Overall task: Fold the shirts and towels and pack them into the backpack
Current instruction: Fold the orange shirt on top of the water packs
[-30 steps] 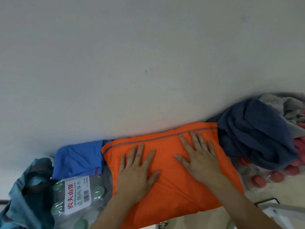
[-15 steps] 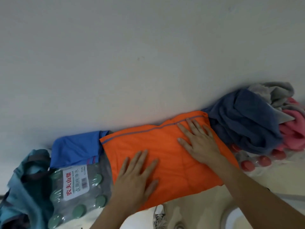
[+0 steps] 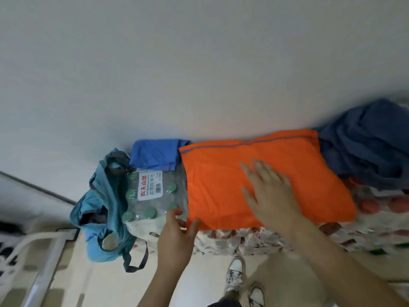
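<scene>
A folded orange shirt (image 3: 221, 185) lies flat on stacked packs of bottles against the wall. My right hand (image 3: 270, 191) rests flat on its middle, fingers spread. My left hand (image 3: 177, 231) is at the shirt's near left corner, fingers loosely open, its thumb at the shirt's edge; whether it grips the cloth is unclear. A folded blue shirt (image 3: 155, 155) lies to the left behind. The teal backpack (image 3: 104, 207) sags open at the left. A crumpled dark blue towel (image 3: 365, 156) is piled to the right.
A shrink-wrapped pack of green-capped water bottles (image 3: 150, 196) sits between the backpack and the orange shirt. Red-capped bottle packs (image 3: 376, 204) lie under the towel. A white metal frame (image 3: 39, 258) stands lower left. My shoes (image 3: 236, 273) are on the floor below.
The view has swung right and down. My left hand slid off the orange shirt's top to its near left corner. My right hand moved from the far edge toward the shirt's middle.
</scene>
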A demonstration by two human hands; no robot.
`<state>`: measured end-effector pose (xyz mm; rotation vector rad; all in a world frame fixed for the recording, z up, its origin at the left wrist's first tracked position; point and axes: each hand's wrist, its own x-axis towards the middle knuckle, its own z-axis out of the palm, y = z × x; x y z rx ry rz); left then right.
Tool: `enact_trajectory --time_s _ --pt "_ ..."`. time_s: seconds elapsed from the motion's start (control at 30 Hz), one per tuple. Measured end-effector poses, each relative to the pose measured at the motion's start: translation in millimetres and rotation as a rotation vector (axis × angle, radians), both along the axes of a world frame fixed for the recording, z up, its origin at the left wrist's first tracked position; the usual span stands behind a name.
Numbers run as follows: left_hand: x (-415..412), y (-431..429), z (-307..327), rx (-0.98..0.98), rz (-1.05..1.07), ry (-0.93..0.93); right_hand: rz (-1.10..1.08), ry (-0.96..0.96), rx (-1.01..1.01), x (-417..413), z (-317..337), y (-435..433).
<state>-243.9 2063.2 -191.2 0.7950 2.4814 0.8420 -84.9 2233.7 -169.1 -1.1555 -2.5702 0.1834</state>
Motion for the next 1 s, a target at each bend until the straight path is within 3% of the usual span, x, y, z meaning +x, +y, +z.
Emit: enact_trajectory --time_s 0.13,0.37,0.63,0.73,0.87,1.0 --pt "9 3 4 0.052 0.086 -0.115 0.231 -0.080 -0.084 -15 -28 -76" --pt "13 -3 21 0.371 0.188 -0.491 0.138 -0.160 -0.192 -28 -44 -99" --pt "1 5 30 0.384 -0.031 -0.535 0.065 0.095 -0.165 -65 -34 -106" --pt "-16 12 32 0.349 -0.063 -0.569 0.057 0.242 -0.369 -65 -17 -99" --pt "-36 31 38 0.385 -0.095 -0.818 -0.019 0.441 -0.833 -64 13 -85" --pt "-55 57 34 0.397 -0.160 -0.802 -0.287 0.626 -1.082 -62 33 -69"
